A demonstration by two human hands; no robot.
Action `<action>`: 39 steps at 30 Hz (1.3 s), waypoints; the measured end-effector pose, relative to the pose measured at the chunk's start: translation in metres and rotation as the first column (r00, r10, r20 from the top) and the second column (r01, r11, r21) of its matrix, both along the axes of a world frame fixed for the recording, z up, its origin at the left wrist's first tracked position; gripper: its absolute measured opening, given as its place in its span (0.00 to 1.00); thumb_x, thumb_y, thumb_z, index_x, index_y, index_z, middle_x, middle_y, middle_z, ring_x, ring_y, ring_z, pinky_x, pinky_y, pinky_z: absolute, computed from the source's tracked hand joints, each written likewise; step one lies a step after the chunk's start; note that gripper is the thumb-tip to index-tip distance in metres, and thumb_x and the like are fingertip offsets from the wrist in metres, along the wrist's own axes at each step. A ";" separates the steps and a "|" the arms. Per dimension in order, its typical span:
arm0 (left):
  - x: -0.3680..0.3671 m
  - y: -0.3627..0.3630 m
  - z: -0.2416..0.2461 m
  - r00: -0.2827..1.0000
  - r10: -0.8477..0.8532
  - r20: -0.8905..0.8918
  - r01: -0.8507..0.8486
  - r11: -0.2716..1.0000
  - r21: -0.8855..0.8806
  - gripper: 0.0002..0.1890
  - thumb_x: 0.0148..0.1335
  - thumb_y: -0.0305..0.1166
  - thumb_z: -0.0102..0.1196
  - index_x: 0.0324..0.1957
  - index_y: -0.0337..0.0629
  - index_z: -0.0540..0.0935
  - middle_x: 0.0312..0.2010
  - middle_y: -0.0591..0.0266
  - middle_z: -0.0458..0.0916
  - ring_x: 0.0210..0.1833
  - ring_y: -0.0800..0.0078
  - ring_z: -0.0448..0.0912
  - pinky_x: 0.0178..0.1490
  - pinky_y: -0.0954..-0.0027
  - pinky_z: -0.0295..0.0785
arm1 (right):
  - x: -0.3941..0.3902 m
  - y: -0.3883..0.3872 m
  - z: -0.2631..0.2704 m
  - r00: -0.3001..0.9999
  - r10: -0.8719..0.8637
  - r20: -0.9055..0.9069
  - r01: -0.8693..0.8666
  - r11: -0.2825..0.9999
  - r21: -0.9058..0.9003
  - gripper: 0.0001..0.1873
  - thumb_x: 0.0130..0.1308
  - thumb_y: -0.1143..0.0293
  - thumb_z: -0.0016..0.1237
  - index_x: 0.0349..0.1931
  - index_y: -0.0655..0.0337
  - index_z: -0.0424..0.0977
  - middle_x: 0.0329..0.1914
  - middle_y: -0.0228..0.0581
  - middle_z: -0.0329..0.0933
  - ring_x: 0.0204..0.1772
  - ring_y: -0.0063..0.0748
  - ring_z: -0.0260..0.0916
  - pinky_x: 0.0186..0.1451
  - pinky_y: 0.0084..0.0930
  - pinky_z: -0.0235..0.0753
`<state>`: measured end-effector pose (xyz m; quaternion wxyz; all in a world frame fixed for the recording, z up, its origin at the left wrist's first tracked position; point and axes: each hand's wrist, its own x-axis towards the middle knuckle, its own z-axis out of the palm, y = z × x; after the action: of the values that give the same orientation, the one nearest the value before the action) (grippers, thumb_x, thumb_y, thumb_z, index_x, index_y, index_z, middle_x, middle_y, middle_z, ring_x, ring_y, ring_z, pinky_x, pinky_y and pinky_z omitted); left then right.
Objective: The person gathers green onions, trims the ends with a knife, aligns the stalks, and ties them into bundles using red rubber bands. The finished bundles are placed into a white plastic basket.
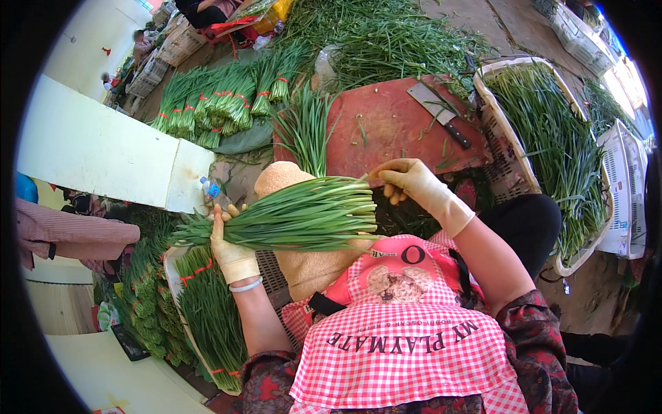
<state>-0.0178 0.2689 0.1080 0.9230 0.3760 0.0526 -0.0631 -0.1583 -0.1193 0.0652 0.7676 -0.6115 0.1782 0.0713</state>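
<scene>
A bunch of garlic chives (305,215) lies sideways over my lap, its pale stem ends to the right. My left hand (230,248), in a cream rubber glove, is closed around the leafy end. At the upper corner of the stem ends is my right hand (414,189), gloved the same way, with thumb and forefinger drawn together. Whether a stalk is pinched between them is too small to tell. A tan towel (315,269) is spread beneath the bunch. Just beyond, more loose chives (307,134) rest on the near left part of a red board (382,124).
A cleaver (432,106) lies on the board's far right. Crates of chives stand to the right (512,124) and left (194,323). Tied bundles (217,101) and a loose heap (393,46) lie farther off. A plastic bottle (211,189) sits by a white ledge (119,150). Other people are in the background.
</scene>
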 end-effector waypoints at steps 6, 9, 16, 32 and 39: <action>-0.004 0.018 -0.031 0.997 -0.077 0.025 0.080 0.990 -0.116 0.12 0.71 0.33 0.58 0.53 0.44 0.83 0.35 0.69 0.87 0.52 0.67 0.84 0.66 0.51 0.76 | -0.032 -0.005 -0.022 0.975 0.205 -0.079 -0.217 0.960 -0.179 0.22 0.71 0.54 0.58 0.52 0.65 0.81 0.43 0.40 0.85 0.45 0.26 0.82 0.50 0.25 0.80; -0.003 0.015 -0.038 0.997 -0.063 0.051 0.071 0.984 -0.163 0.12 0.72 0.33 0.57 0.54 0.43 0.83 0.36 0.69 0.86 0.51 0.68 0.83 0.67 0.53 0.74 | -0.039 0.010 -0.016 0.984 0.179 0.003 -0.176 0.960 0.218 0.41 0.69 0.54 0.62 0.75 0.64 0.61 0.69 0.45 0.73 0.71 0.31 0.69 0.68 0.30 0.74; -0.001 0.021 -0.052 0.986 -0.142 0.089 0.156 0.971 -0.183 0.13 0.72 0.35 0.57 0.54 0.44 0.83 0.37 0.70 0.85 0.48 0.69 0.81 0.66 0.56 0.74 | -0.040 0.003 0.005 0.988 0.134 -0.072 -0.128 0.989 0.074 0.12 0.72 0.63 0.57 0.44 0.63 0.84 0.29 0.33 0.84 0.29 0.23 0.81 0.38 0.21 0.83; -0.010 0.009 -0.037 0.963 -0.165 0.212 0.208 0.958 -0.198 0.08 0.74 0.36 0.55 0.41 0.44 0.82 0.36 0.64 0.86 0.51 0.60 0.83 0.66 0.54 0.74 | -0.042 0.000 -0.038 0.870 0.434 -0.232 -0.470 0.592 -0.655 0.14 0.67 0.58 0.53 0.44 0.57 0.85 0.41 0.43 0.87 0.45 0.42 0.85 0.48 0.37 0.82; -0.001 0.011 -0.034 0.960 -0.138 0.244 0.178 0.972 -0.150 0.14 0.75 0.36 0.53 0.56 0.42 0.81 0.36 0.62 0.86 0.50 0.58 0.83 0.63 0.51 0.76 | -0.042 -0.032 -0.049 0.980 0.192 -0.059 -0.170 0.638 -0.751 0.18 0.73 0.59 0.52 0.54 0.62 0.81 0.51 0.48 0.85 0.55 0.44 0.82 0.61 0.33 0.77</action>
<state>-0.0186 0.2799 0.0744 0.9435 0.3034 -0.0913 -0.0969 -0.2006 -0.1517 0.0158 0.4371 -0.8895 0.1195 0.0596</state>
